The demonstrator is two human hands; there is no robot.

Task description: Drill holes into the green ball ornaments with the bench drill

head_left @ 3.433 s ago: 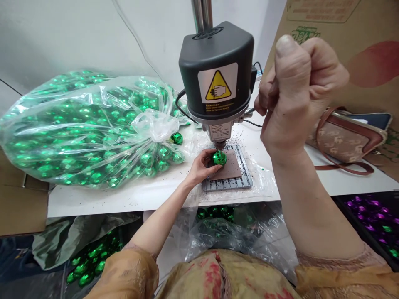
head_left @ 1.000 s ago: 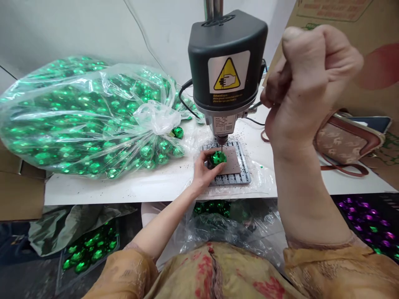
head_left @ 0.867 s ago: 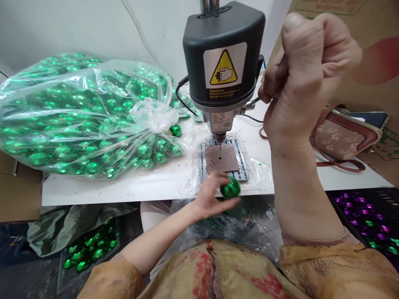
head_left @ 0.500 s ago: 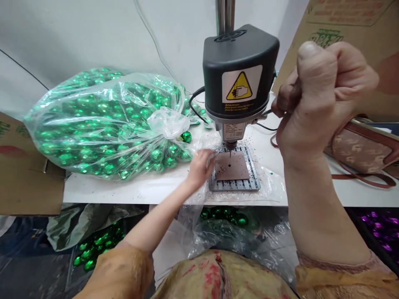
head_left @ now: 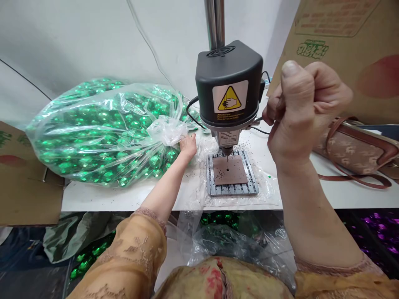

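Note:
My right hand (head_left: 307, 112) is closed in a fist on the thin metal lever (head_left: 257, 120) at the side of a black bench drill press (head_left: 229, 83). Below the drill's chuck and bit lies a brown square board (head_left: 230, 176) with a small hole, on the slotted metal base plate (head_left: 233, 191). Dark chips are scattered over both. My left hand (head_left: 188, 145) is beside the knot of a clear plastic bag (head_left: 166, 129) full of shiny green faceted balls (head_left: 93, 141). Its fingers are curled, and whatever they hold is hidden.
Cardboard boxes stand at the left (head_left: 28, 178) and back right (head_left: 352, 54). A brown handbag (head_left: 361, 145) with a strap lies on the white table (head_left: 109, 197) at right. Below the table edge are plastic film (head_left: 218, 241), more green balls and purple shiny pieces (head_left: 382, 230).
My left hand has moved left and up from the board's edge to the bag's knot, covering a green ball seen there earlier. My right hand stays on the lever; the camera view has shifted slightly.

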